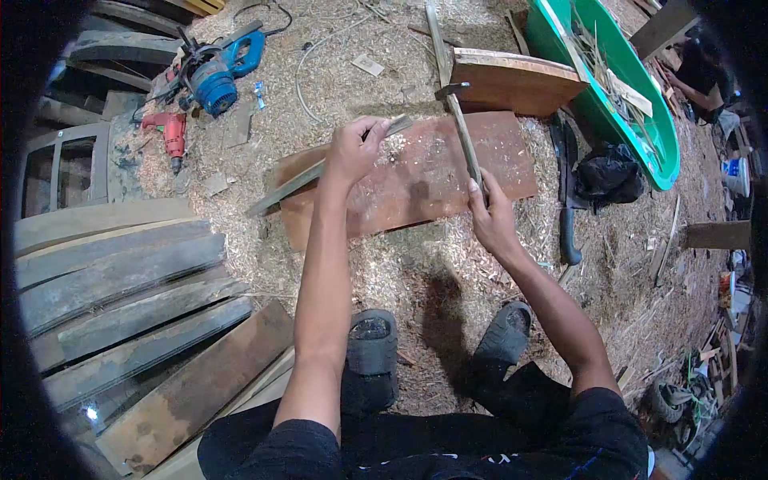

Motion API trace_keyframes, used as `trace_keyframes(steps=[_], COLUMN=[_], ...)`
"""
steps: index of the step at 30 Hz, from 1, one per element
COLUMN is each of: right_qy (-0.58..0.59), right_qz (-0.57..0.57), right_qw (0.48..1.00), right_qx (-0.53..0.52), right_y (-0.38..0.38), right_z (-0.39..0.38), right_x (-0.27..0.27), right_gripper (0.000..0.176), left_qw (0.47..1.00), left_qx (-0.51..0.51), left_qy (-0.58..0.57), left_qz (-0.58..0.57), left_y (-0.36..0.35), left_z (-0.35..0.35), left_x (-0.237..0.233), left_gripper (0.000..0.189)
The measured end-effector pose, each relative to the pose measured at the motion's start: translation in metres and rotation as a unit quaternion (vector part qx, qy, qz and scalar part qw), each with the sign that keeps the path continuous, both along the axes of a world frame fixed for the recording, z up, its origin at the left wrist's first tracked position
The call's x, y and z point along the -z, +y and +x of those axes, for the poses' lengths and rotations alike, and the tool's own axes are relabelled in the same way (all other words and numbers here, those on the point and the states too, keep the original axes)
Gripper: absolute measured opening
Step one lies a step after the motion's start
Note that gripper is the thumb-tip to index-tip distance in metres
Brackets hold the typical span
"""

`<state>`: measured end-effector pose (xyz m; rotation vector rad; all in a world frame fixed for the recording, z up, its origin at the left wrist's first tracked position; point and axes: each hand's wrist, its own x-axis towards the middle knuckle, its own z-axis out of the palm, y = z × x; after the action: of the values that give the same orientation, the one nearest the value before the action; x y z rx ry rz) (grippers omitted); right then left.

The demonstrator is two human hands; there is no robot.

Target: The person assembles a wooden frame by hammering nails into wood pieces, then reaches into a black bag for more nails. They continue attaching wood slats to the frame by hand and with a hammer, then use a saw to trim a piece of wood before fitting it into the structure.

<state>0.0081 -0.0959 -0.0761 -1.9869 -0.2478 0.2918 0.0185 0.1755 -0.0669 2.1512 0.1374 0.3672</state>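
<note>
My left hand [356, 150] is closed around a narrow wooden strip [290, 186]. The strip slants from lower left to upper right, over a flat reddish-brown board [432, 180] on the ground. In my right hand [494, 218] is a hammer [465, 138], gripped near the end of its wooden handle. The hammer's small dark head points away from me, close to a thick curved wooden piece [512, 94] beyond the board. Whether the strip touches the board cannot be made out.
Left stand a blue power tool [214, 86], a red drill [166, 138] and stacked planks [120, 260]. A machete [567, 196], a black bag [610, 174] and a green tub [662, 132] of wood scraps lie right. Another person [700, 76] sits far right. Shavings cover the ground.
</note>
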Motion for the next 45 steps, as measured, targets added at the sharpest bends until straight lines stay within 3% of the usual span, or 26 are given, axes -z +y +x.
trace_keyframes(steps=[9,10,12,17,19,22,25,26,33,36,39,41,42,45], right_qy=[-0.078,-0.016,-0.1,-0.152,-0.122,-0.094,-0.102,-0.058,-0.03,-0.014,0.059,0.125,0.108,0.008], right_qz=[0.002,-0.005,-0.002,-0.114,-0.118,-0.133,-0.117,-0.097,-0.078,-0.094,-0.092,-0.06,-0.037,-0.01], right_qw=[0.997,1.0,0.991,0.935,0.922,0.906,0.884,0.898,0.891,0.892,0.886,0.901,0.904,0.919], right_qx=[-0.005,0.015,0.085,0.301,0.348,0.39,0.442,0.424,0.447,0.443,0.451,0.41,0.412,0.394], right_y=[0.018,0.021,0.024,-0.004,-0.024,-0.047,-0.045,-0.048,-0.051,-0.051,-0.06,-0.082,-0.084,-0.098], right_z=[0.024,0.034,0.066,0.158,0.173,0.199,0.209,0.212,0.25,0.251,0.252,0.29,0.289,0.271], right_x=[-0.007,-0.026,-0.042,-0.054,-0.061,-0.048,-0.047,-0.051,-0.063,-0.062,-0.064,-0.011,-0.012,-0.009], right_gripper=[0.027,0.027,0.036,0.055,0.063,0.075,0.083,0.09,0.092,0.088,0.087,0.08,0.078,0.072], left_qw=[0.997,0.997,0.997,0.995,0.992,0.981,0.972,0.96,0.936,0.951,0.967,0.981,0.986,0.982], left_qx=[-0.007,-0.005,-0.008,0.035,0.07,0.118,0.17,0.19,0.169,0.119,0.115,0.126,0.127,0.085], left_qy=[-0.005,0.004,-0.016,-0.091,-0.098,-0.151,-0.064,-0.082,0.014,-0.008,-0.004,-0.021,0.035,0.035], left_qz=[-0.072,-0.081,-0.081,0.01,0.04,-0.002,-0.151,-0.189,-0.309,-0.285,-0.229,-0.147,-0.104,0.162], left_y=[-0.003,-0.003,-0.007,-0.024,-0.034,-0.049,-0.051,-0.053,-0.05,-0.056,-0.061,-0.069,-0.073,-0.091], left_z=[-0.007,-0.006,-0.003,0.031,0.049,0.074,0.085,0.092,0.117,0.122,0.133,0.138,0.14,0.143], left_x=[-0.02,-0.024,-0.033,-0.047,-0.055,-0.065,-0.078,-0.078,-0.126,-0.146,-0.137,-0.135,-0.136,-0.131], left_gripper=[0.026,0.026,0.027,0.03,0.031,0.034,0.036,0.039,0.045,0.055,0.059,0.056,0.052,0.063])
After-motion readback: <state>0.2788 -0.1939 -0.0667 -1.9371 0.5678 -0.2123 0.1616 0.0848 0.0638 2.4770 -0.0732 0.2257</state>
